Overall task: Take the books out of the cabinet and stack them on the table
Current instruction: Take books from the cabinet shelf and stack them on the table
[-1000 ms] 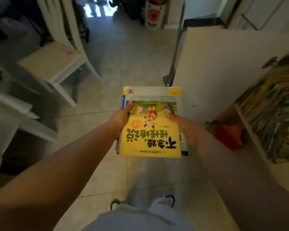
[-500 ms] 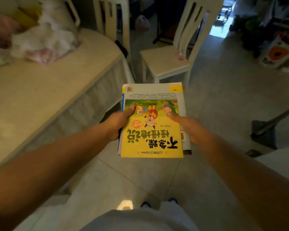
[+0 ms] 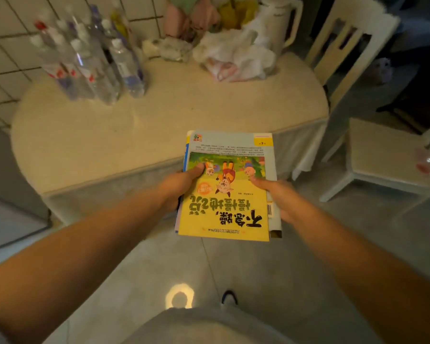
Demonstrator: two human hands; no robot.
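A rounded cream table (image 3: 124,135) fills the upper left and centre of the frame, set against a tiled wall (image 3: 0,58) at the upper left. A pale chair (image 3: 382,155) stands at the right edge, just beside the table's right side. On the table's far part, a cluster of clear plastic bottles (image 3: 92,60) stands at the upper left, and a heap of white plastic bags (image 3: 236,55) lies at the top centre, with a white jug (image 3: 281,23) behind it. In the middle of the frame a small stack of books (image 3: 227,187) is held flat, its far end over the table's near edge and the rest over the grey floor (image 3: 246,269); the top cover is yellow with cartoon animals and its print reads upside down. The left hand (image 3: 181,187) grasps the stack's left edge, thumb lying on the cover. The right hand (image 3: 276,197) grasps the right edge, thumb on top likewise.
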